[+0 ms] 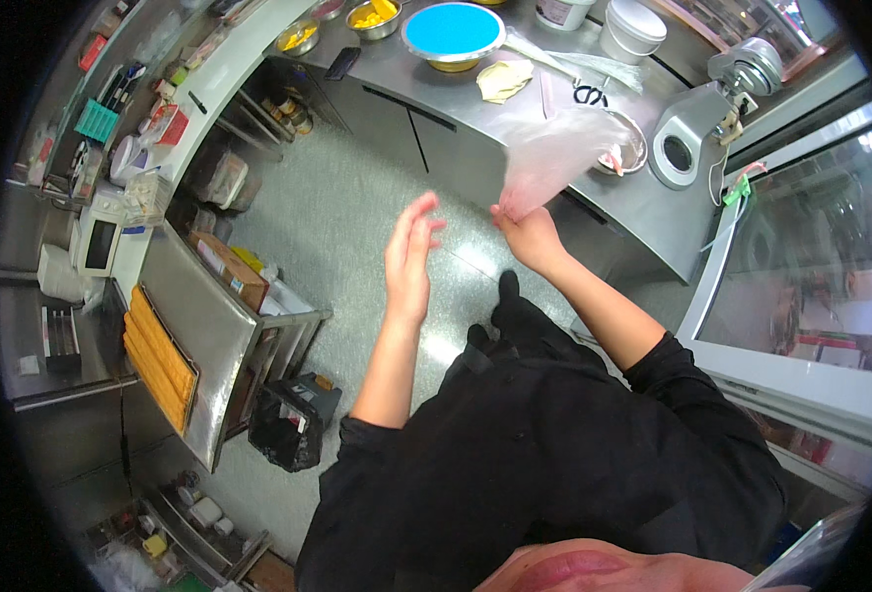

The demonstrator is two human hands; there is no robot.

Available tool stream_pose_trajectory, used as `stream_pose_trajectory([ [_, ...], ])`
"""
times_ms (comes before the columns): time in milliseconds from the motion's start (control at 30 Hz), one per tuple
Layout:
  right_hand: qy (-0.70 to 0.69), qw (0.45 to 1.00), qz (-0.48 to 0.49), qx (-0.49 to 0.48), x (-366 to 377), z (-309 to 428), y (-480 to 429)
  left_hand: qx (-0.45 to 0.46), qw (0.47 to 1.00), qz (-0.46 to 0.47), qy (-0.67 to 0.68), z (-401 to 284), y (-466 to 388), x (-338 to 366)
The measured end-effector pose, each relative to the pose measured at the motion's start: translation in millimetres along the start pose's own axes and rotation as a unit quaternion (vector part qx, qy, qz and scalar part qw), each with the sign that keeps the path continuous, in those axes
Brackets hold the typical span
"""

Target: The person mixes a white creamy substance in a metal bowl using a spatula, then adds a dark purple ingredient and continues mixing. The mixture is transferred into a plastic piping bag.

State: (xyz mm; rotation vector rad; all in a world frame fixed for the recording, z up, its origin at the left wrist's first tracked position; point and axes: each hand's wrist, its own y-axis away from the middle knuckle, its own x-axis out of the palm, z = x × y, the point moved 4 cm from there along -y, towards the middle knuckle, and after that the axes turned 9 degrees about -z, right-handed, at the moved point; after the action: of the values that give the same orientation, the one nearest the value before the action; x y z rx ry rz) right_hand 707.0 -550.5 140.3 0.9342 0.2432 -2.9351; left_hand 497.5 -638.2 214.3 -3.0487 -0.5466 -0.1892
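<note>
A clear plastic piping bag (554, 152), thin and crumpled, is gripped by its narrow end in my right hand (531, 235), its wide part spreading up in front of the counter. My left hand (408, 263) hangs in the air over the floor, fingers apart and holding nothing. Partly behind the bag, a metal bowl (634, 140) has whitish residue and a pinkish-white utensil end in it. Black-handled scissors (590, 95) lie just beyond the bag, beside a pale strip (547, 95). A crumpled pale-yellow sheet or cloth (505, 80) is to their left.
On the steel counter (650, 214) stand a stand mixer (684, 126), white tubs (632, 33), a blue-topped bowl (454, 31), bowls of yellow pieces (298, 37) and a phone (343, 64). Left are a steel table (207, 296) with a golden-brown slab (158, 355) and a bin (288, 425).
</note>
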Motion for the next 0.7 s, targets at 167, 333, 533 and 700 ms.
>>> stream_pose_trajectory([
  [167,0.073,0.992,0.094,0.03,9.7,-13.6,-17.3,0.17,0.983,0.066,-0.037,-78.0,-83.4,36.1],
  [333,0.121,0.982,0.11,-0.094,23.2,-43.5,-63.7,0.053,0.955,0.221,-0.189,-75.7,-173.3,74.9],
  [533,0.069,0.948,0.297,-0.091,33.2,-84.8,-128.0,0.105,0.858,0.42,-0.275,-64.1,-230.0,160.4],
  [700,-0.098,0.97,0.22,-0.015,-4.5,-92.8,-182.0,0.012,0.944,0.263,-0.199,-33.8,-269.5,205.1],
])
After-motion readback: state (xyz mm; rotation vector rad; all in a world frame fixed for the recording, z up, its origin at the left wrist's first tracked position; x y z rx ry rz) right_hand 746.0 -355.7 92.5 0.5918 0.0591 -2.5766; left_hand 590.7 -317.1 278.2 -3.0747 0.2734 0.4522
